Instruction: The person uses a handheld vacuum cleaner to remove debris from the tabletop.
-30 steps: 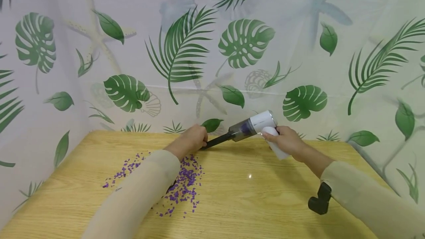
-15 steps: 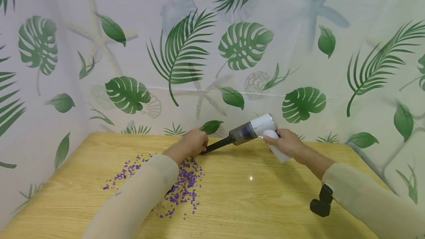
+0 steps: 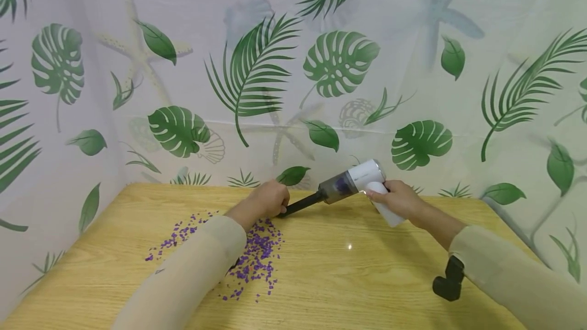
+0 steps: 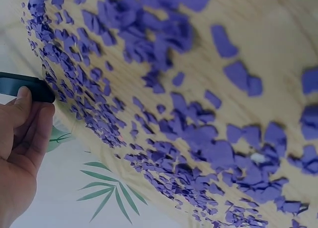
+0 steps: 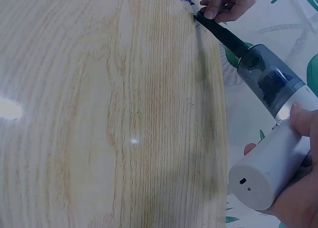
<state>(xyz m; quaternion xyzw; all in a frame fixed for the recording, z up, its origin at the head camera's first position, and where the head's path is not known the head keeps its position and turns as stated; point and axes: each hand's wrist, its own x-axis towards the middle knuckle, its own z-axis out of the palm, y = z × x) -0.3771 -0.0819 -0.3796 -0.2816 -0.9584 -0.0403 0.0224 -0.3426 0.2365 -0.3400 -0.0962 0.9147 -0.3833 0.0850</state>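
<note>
A white handheld vacuum cleaner (image 3: pixel 367 175) with a smoky clear dust cup (image 5: pixel 271 79) is gripped around its handle by my right hand (image 3: pixel 398 200). Purple bits show inside the cup. Its long black nozzle (image 3: pixel 302 202) slopes down to the left, and my left hand (image 3: pixel 271 198) pinches it near the tip. In the left wrist view, the thumb and fingers of that hand hold the dark nozzle end (image 4: pixel 39 89) beside the scraps. Purple paper scraps (image 3: pixel 259 253) lie scattered over the table, partly hidden beneath my left forearm.
The wooden table (image 3: pixel 357 279) runs back to a leaf-printed cloth (image 3: pixel 275 90) hanging behind it. More scraps (image 3: pixel 183 230) trail off to the left. A black wrist camera mount (image 3: pixel 449 279) hangs under my right sleeve.
Both hands and the vacuum cleaner have shifted slightly lower in the head view, with the head view itself moving a little. The grips stay the same.
</note>
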